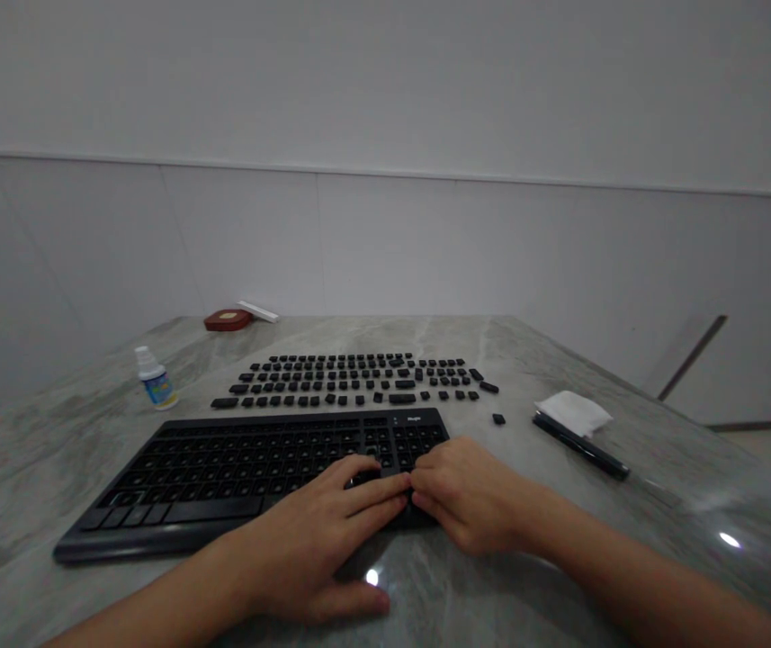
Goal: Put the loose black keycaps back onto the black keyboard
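Note:
A black keyboard (237,459) lies on the table in front of me, with most of its key positions bare and a bottom row of keys still fitted. My left hand (321,535) rests over its lower right part, fingers stretched out and thumb apart on the tabletop. Beside it, my right hand (462,490) has its fingers bent and pressed together at the number pad's lower corner; whatever they hold is hidden. The fingertips of both hands meet there. Behind the keyboard, loose black keycaps (402,398) are laid out in rows, and a single keycap (498,419) sits apart to the right.
On the left stands a small white bottle (158,385) with a blue label. A reddish-brown box (227,320) and a white object (258,311) lie at the back. To the right, a black pen-like tool (580,445) touches a folded white tissue (574,412) on the marbled table (668,540).

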A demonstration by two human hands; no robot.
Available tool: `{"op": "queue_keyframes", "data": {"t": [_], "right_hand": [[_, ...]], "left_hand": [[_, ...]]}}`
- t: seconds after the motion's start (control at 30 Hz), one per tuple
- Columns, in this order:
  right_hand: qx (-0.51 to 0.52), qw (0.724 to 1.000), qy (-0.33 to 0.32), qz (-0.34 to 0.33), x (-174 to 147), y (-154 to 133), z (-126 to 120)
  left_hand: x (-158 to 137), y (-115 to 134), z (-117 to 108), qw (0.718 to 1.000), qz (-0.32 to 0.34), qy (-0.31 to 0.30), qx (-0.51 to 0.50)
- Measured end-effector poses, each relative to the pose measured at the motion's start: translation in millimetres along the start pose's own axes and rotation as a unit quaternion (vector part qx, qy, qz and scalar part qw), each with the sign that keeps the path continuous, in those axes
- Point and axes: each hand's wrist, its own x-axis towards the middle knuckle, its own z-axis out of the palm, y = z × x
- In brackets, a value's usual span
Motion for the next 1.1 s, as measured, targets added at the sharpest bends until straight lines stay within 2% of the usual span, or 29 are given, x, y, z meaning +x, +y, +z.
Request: {"op": "queue_keyframes", "data": {"t": [0.37, 0.57, 0.77, 1.1], "right_hand": [[0.071, 0.996, 0.047, 0.010, -6, 16, 1], [0.129, 0.987, 0.097, 0.021, -10, 20, -11], [0.174, 0.982, 0.069, -0.018, -13, 23, -7], [0.154, 0.983, 0.097, -0.026, -11, 23, -4]], "left_hand": [[2, 2, -3, 1.000, -0.006, -0.010, 0.020], [2, 4, -5, 1.000, -0.009, -0.007, 0.025], [2, 3, -5, 0.999, -0.006, -0.010, 0.034], [2, 3, -4, 0.999, -0.004, -0.003, 0.033]]}}
